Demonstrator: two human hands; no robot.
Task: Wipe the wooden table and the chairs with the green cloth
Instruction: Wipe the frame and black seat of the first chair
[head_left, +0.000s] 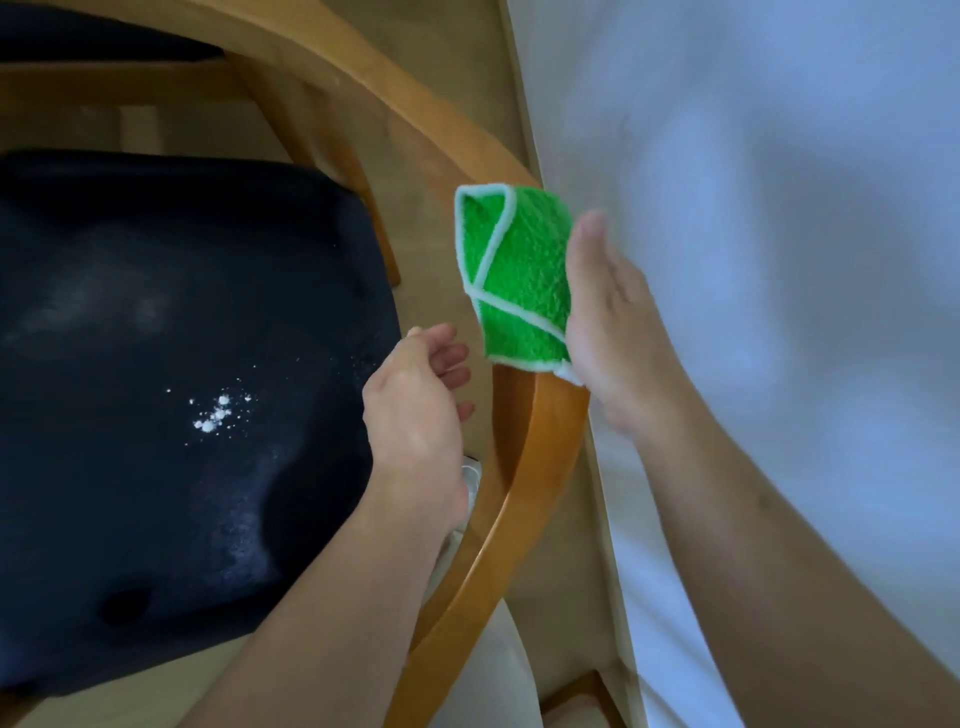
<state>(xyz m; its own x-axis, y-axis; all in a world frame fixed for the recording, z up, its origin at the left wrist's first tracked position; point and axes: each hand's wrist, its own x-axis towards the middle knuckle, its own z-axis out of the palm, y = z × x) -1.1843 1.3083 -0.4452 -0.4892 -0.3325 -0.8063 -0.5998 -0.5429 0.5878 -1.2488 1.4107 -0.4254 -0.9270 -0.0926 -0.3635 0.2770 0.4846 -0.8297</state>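
My right hand (605, 317) holds the folded green cloth (511, 275), white-edged, against its palm, with the fingers straight and the thumb hidden behind the cloth. The cloth's lower edge meets the chair's curved wooden rail (545, 436). My left hand (415, 410) hovers by the right edge of the dark navy seat cushion (156, 322), its fingers loosely curled and holding nothing. White crumbs and powder (218, 413) lie on the cushion, with pale dusty smears around them.
A white bed sheet (779, 208) fills the right side, close behind the chair's rail. Beige floor (452, 104) shows between rail and seat. A second dark cushion (78, 36) lies at the top left. Something white (470, 478) sits on the floor under my left wrist.
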